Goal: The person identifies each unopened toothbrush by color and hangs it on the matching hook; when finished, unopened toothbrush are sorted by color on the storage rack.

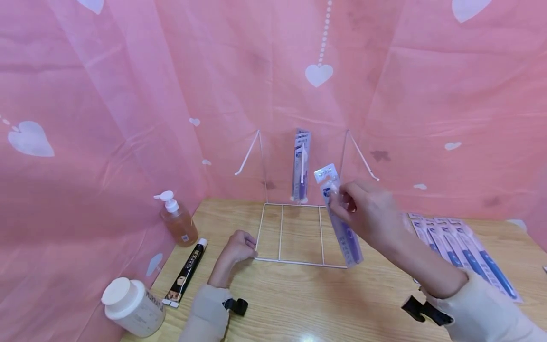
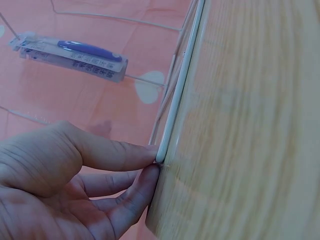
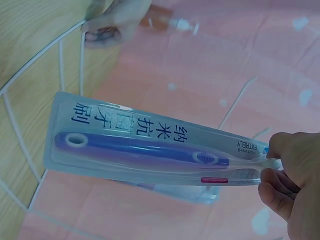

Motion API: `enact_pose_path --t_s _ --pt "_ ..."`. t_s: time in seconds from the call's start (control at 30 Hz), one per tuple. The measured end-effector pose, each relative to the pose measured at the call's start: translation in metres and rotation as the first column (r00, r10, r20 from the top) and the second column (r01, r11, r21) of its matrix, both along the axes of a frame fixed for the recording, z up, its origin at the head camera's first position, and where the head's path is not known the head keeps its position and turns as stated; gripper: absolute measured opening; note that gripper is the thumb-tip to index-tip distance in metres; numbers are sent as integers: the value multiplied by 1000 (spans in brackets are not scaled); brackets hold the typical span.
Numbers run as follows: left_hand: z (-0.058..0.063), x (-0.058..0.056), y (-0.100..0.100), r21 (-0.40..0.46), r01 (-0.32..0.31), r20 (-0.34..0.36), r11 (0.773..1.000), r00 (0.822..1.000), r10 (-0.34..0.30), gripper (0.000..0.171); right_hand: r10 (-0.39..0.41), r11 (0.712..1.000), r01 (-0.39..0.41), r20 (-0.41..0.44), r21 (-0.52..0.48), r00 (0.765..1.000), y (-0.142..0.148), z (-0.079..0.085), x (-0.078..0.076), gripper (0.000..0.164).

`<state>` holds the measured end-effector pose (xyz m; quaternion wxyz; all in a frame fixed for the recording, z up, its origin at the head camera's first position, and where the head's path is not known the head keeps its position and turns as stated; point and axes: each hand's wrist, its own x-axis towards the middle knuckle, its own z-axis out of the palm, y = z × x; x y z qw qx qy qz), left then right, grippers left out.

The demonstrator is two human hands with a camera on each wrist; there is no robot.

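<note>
While the right hand (image 1: 371,216) pinches a slim clear-plastic package holding a purple-and-white toothbrush (image 1: 348,240) near its top end, the left hand (image 1: 239,247) grips the near left corner of a white wire rack (image 1: 299,262) between thumb and finger, at the pale wood-grain bench (image 1: 299,304). What counts is the package's slotted top (image 1: 323,172) against the rack's middle white wire prong (image 1: 302,164), ahead and leftward of the right hand, the nearer one. The package's long axis slants, top leaning toward that prong, foot down and rightward; top and prong stand apart. Similar clear-plastic packages (image 1: 297,185) hang there.
</note>
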<state>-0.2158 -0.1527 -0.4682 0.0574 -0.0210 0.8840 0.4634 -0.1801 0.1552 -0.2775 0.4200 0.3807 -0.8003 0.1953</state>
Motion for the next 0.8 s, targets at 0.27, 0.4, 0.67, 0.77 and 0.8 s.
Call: enact_pose_path --t_s 0.27,0.4,0.67,0.77,0.8 --pt "1 1 -1 8 6 2 1000 1000 -6 28 48 999 -49 -54 -12 997 -20 4 5 6" --pt "2 0 -2 16 3 -1 1000 1000 -3 28 82 996 -82 -13 -18 997 -30 2 0 12" --pt "-1 -1 -2 13 6 3 1000 1000 -6 27 92 996 -90 90 -27 992 -38 -1 -5 12" --pt "-2 -1 -2 5 10 0 1000 1000 -10 28 89 996 -86 109 -32 990 -38 -2 -5 13" --pt "-2 0 -2 5 11 -3 1000 1000 -11 28 88 996 -85 112 -32 990 -38 -2 -5 14"
